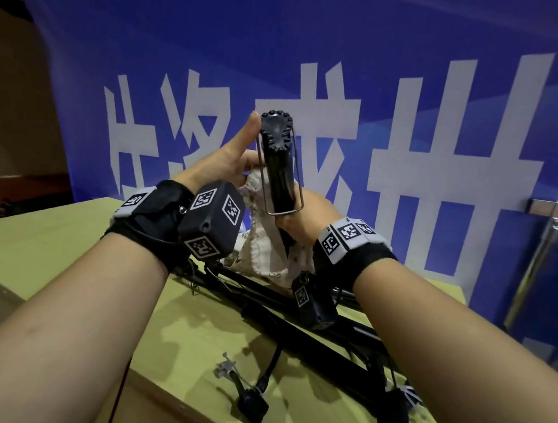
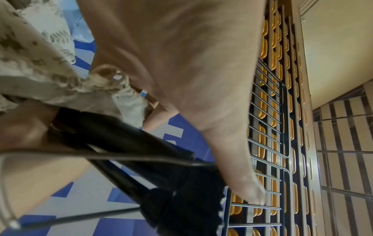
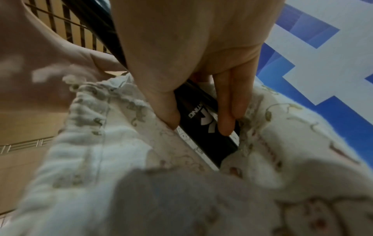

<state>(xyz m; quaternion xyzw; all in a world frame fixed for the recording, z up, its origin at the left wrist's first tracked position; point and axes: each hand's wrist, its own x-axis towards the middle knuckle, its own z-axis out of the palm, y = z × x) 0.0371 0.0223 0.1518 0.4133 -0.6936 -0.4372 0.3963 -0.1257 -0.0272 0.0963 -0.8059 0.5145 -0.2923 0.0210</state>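
A black folded pole (image 1: 277, 163) with a knobbed cap and a thin wire loop stands upright above the table. My right hand (image 1: 304, 221) grips its lower part; in the right wrist view the fingers (image 3: 226, 111) and thumb pinch the pole (image 3: 206, 126) where white lettering shows. A cream patterned cloth (image 1: 264, 244) hangs between both hands and wraps around the pole's lower end (image 3: 121, 159). My left hand (image 1: 221, 160) holds the bunched cloth (image 2: 105, 79) against the pole (image 2: 141, 151), with its thumb (image 2: 238, 175) stretched up beside the cap.
Below the hands is a yellow-green table (image 1: 43, 248). Black stand legs (image 1: 308, 345) lie on it, with a small black plug on a cable (image 1: 250, 404) near the front. A blue banner with white characters (image 1: 319, 77) hangs behind, and a metal rail (image 1: 552, 219) is at the right.
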